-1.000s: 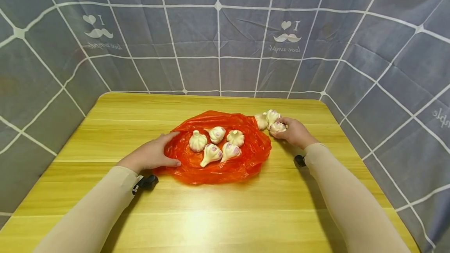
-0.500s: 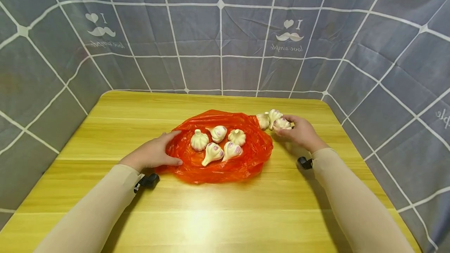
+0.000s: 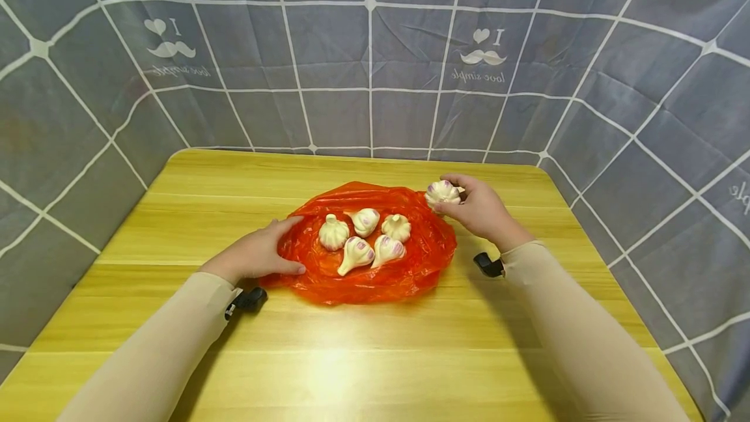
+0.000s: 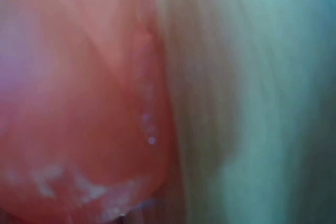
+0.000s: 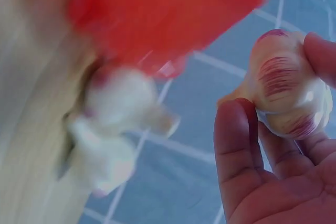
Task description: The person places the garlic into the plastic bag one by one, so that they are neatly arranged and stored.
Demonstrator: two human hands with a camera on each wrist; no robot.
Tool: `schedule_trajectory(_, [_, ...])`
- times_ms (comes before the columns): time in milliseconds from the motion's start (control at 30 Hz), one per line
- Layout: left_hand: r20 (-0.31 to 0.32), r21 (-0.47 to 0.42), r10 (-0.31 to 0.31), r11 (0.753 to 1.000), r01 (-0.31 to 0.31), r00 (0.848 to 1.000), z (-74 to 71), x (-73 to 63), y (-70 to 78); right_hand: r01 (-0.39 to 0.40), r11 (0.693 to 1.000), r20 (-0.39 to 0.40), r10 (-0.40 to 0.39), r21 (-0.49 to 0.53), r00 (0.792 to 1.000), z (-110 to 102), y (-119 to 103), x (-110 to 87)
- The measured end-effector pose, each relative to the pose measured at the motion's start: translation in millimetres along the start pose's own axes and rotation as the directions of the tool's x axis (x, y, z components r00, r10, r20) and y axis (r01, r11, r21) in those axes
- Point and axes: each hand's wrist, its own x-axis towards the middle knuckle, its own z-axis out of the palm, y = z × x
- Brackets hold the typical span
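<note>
My right hand (image 3: pixel 477 207) holds a garlic bulb (image 3: pixel 442 194) between thumb and fingers, above the right end of a red plastic bag (image 3: pixel 363 288). In the right wrist view this purple-streaked bulb (image 5: pixel 283 82) is pinched near the fingertips. Two more garlic bulbs (image 5: pixel 121 100) lie on the table beside the bag there; in the head view the right hand and its bulb hide them. My left hand (image 3: pixel 254 254) rests at the bag's left edge, thumb and fingers spread apart. Several garlic bulbs (image 3: pixel 356 254) sit in the bag's opening.
The wooden table (image 3: pixel 351 363) carries the bag at its middle. A grey curtain (image 3: pixel 328 51) with white grid lines stands behind the table and along both sides. The left wrist view is blurred, filled partly by red plastic (image 4: pixel 79 119).
My right hand has picked up a garlic bulb from the group at the bag's right and carried it up and left toward the bag. The left hand stays in place at the bag.
</note>
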Motion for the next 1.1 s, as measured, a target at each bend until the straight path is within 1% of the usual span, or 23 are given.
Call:
schedule_trajectory(200, [-0.003, 0.000, -0.004, 1.000, 0.004, 1.000, 1.0, -0.1, 0.3, 0.070, 0.997, 0.048, -0.071, 0.020, 0.996, 15, -30, -3.6])
schedule_trajectory(367, [-0.008, 0.009, 0.005, 1.000, -0.005, 1.000, 1.6, 0.7, -0.5, 0.111, 0.991, 0.083, -0.117, 0.071, 0.990, 26, -48, -5.9])
schedule_trajectory(467, [-0.010, 0.017, 0.012, 1.000, -0.012, 1.000, 1.4, 0.9, -0.1, 0.139, 0.987, 0.099, -0.146, 0.078, 0.984, 33, -56, -8.2])
schedule_trajectory(667, [-0.010, 0.018, 0.010, 1.000, -0.009, 1.000, 1.1, 0.9, 1.5, 0.202, 0.979, 0.135, -0.202, 0.017, 0.970, 50, -75, -14.3])
schedule_trajectory(733, [-0.009, 0.016, 0.005, 1.000, -0.005, 1.000, 1.0, 1.6, 2.4, 0.228, 0.974, 0.150, -0.225, -0.005, 0.963, 56, -79, -14.3])
schedule_trajectory(867, [-0.006, 0.009, -0.005, 1.000, 0.005, 1.000, 1.8, 3.4, 3.4, 0.253, 0.966, 0.183, -0.239, -0.058, 0.954, 69, -84, -12.8])
schedule_trajectory(1033, [-0.004, 0.009, -0.016, 1.000, 0.016, 1.000, 3.3, 5.7, 3.8, 0.292, 0.948, 0.246, -0.255, -0.124, 0.935, 88, -89, -10.1])
schedule_trajectory(1100, [-0.005, 0.009, -0.016, 1.000, 0.016, 1.000, 3.4, 6.2, 4.6, 0.302, 0.945, 0.283, -0.257, -0.129, 0.924, 96, -91, -9.0])
